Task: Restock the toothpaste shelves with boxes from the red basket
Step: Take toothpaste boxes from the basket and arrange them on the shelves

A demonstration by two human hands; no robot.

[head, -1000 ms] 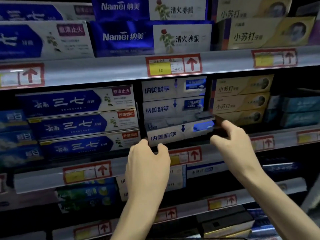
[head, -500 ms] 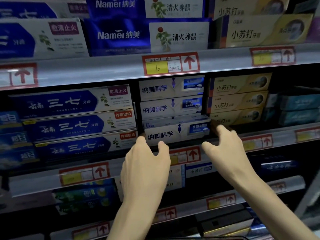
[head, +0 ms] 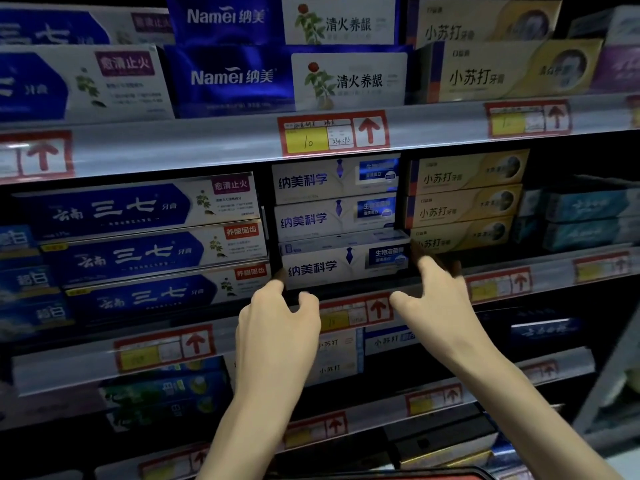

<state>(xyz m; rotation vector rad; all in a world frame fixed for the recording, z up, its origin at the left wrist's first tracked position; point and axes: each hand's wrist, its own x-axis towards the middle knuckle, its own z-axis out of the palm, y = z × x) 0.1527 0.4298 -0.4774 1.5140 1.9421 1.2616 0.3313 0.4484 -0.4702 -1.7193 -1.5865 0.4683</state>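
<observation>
Left hand (head: pixel 277 327) and right hand (head: pixel 440 299) grip opposite ends of the box (head: pixel 343 266), seated at the shelf (head: pixel 69 367) front edge beneath two matching boxes (head: pixel 332 202). This placement appears nearly complete. Basket (head: pixel 433 474) contents are out of view.

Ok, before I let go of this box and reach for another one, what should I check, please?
1. Bottom white box flush with the two white boxes above: not ok, its top face shows, so it stands forward.
2. Box level: ok.
3. Left hand at its left end: ok.
4. Right hand at its right end: ok, fingertips blurred.
5. Blue stack and yellow stack beside it tidy: ok.
6. Boxes left in red basket: cannot tell, only its rim shows.
</observation>
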